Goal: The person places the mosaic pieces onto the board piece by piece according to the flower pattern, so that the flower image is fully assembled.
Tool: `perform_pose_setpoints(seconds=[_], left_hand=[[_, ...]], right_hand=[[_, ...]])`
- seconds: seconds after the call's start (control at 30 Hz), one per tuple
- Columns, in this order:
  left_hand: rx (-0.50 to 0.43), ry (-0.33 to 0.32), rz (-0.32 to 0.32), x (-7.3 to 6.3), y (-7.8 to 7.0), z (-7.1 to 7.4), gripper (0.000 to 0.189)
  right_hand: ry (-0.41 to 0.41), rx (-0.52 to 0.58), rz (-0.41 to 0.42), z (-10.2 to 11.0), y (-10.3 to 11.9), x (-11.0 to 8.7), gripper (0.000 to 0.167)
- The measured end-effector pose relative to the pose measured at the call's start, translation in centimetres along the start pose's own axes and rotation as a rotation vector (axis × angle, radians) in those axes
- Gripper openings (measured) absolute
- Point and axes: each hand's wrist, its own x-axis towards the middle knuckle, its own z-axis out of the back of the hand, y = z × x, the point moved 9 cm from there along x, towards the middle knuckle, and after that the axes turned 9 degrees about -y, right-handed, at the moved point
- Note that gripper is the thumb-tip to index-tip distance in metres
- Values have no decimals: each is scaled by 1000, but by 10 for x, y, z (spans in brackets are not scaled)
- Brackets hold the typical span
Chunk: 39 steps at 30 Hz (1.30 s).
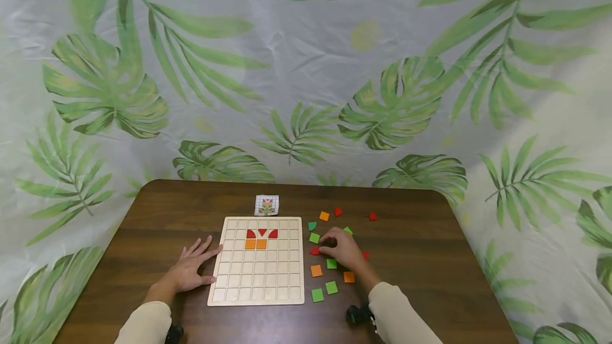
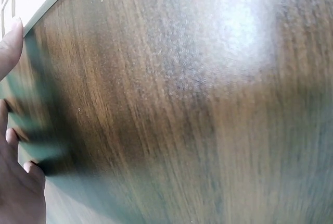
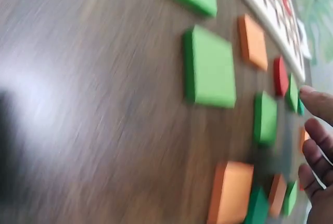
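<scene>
Head view: leafy cloth beyond a brown table, a gridded board on it

Broad strips of wood separate the board from the table's nine and three o'clock edges. The left hand, fingers spread wide, touches the board's nine-o'clock edge with fingertip and thumb. Off three o'clock, the right hand has loosely bent fingers, thumb apart from them; the thumb is at a red piece, contact too small to tell. A picture card lies just beyond the twelve-o'clock edge. Loose green squares and orange squares scatter from two to four o'clock, a narrow gap off the board. Toward its twelve-o'clock side sit three red shapes and two orange tiles.
</scene>
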Motion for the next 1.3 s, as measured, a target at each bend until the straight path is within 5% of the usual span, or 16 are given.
perform_pose_setpoints(seconds=[0.43, 1.3], left_hand=[[8, 4, 9, -1, 1, 1, 81], [-26, -19, -2, 0, 1, 0, 80]], right_hand=[[-107, -53, -85, 31, -48, -23, 22], [-119, -13, -170, 40, -63, -30, 18]])
